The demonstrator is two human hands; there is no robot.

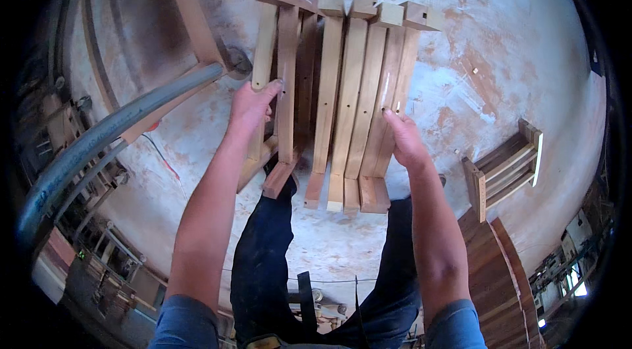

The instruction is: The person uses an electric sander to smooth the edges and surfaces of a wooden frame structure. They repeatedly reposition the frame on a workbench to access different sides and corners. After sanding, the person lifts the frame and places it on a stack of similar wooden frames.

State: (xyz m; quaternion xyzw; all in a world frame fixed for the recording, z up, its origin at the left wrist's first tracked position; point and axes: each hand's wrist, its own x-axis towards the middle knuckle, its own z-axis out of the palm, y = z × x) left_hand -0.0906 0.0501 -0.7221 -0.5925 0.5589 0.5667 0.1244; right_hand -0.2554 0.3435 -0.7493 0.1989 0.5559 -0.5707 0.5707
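Several pale wooden frame pieces (355, 99) stand side by side in a row in front of my legs. Each has a long bar with a small dark hole and short blocks at its ends. My left hand (250, 108) is closed around the bars at the row's left side, its thumb reaching onto a reddish bar (287, 118). At the opposite side, my right hand (406, 138) grips the outermost bars (388, 95), thumb in front and fingers mostly hidden. The left-hand pieces lean apart with a dark gap; those on the right sit close together.
A thick grey metal pipe (125, 115) curves across the left, beside a wooden frame (191, 13). On the stained floor (487, 39) to the right lies a small slatted wooden frame (503, 168). Brown boards (494, 276) are at lower right. A thin red cord (168, 164) lies at left.
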